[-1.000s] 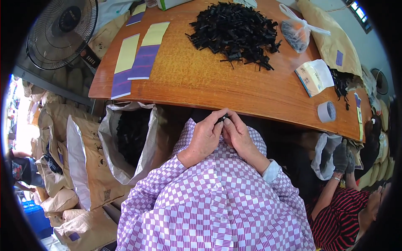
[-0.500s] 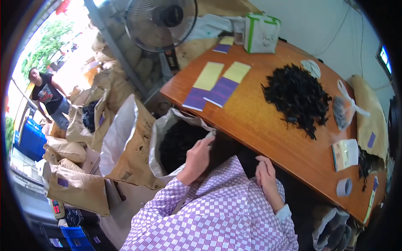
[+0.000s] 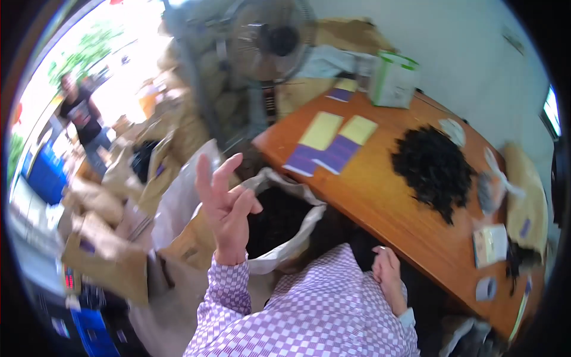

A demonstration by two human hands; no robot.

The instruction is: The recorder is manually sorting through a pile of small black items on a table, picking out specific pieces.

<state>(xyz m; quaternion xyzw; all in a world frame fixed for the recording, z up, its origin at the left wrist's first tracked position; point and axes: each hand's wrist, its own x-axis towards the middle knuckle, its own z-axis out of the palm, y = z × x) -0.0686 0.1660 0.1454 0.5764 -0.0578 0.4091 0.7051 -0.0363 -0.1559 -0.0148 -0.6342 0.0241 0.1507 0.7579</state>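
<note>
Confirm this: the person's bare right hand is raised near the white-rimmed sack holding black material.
No: the head view shows the person's bare left hand raised near the white-rimmed sack holding black material; the right hand is near the brown wooden table.

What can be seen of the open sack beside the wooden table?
The sack gapes upward, its whitish, plastic-looking rim uneven and creased. Inside lies a dark mass, too blurred to separate into pieces. It sits by the edge of the wooden table; its base is hidden. The raised left hand overlaps its left side in view; whether they touch is unclear.
</note>
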